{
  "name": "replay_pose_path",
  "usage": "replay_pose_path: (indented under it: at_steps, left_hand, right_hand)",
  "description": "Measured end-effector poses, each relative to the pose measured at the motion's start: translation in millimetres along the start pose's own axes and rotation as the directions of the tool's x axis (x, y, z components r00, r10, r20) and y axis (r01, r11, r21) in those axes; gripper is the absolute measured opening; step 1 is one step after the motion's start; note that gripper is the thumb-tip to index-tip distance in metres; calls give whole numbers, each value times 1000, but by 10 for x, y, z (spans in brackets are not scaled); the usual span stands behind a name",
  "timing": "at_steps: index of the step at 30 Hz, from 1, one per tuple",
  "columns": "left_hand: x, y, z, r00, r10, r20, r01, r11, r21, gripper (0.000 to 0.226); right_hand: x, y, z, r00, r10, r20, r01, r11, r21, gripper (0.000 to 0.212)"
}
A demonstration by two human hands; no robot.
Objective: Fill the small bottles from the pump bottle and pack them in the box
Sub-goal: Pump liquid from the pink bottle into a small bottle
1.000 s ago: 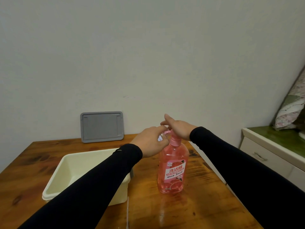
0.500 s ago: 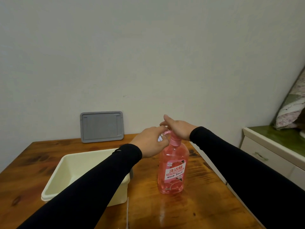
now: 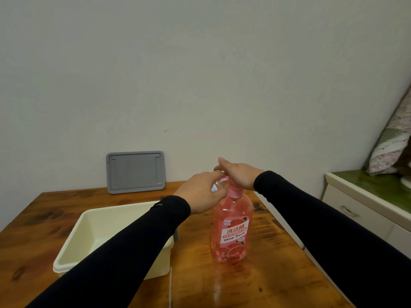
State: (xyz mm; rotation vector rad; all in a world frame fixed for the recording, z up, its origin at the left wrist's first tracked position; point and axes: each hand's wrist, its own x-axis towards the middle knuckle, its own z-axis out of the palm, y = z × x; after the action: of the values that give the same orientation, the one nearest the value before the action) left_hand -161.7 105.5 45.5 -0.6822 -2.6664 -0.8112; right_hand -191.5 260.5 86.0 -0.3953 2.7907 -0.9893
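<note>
A pink pump bottle [image 3: 231, 227] with a grapefruit label stands upright on the wooden table [image 3: 255, 281]. My right hand [image 3: 236, 174] lies flat on its pump head. My left hand [image 3: 202, 192] is closed around a small clear bottle [image 3: 215, 187] held right under the pink spout; only a sliver of that bottle shows between my fingers. A cream plastic box [image 3: 73, 247] sits left of the pump bottle, partly covered by my left forearm. Its visible inside looks bare.
A grey lid [image 3: 135, 172] leans against the wall at the back of the table. The table's right edge runs close to the pump bottle. A white cabinet [image 3: 364, 210] with a green top stands to the right, bedding piled on it.
Almost nothing has moved. Both hands stay at the pump head, the right hand sitting very slightly higher than a second ago.
</note>
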Motion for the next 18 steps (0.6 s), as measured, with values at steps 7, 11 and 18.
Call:
replay_pose_path:
  at_steps: [7,11,18]
  left_hand:
    - [13,17,-29,1000,-4,-27,3,1000,-15,44]
    - [-20,-1,29,1000,-15,8,16,999,-39,46]
    - [21,26,-52,1000,-11,-18,10,999,-32,45]
  right_hand:
    - [-12,-40,-57,1000,5,-10,-5,1000,11,67]
    - [0,7,17,1000,12,11,-12,999,-52,68]
    - [-12,-59,-83,1000,-5,-14,4,1000,-11,67]
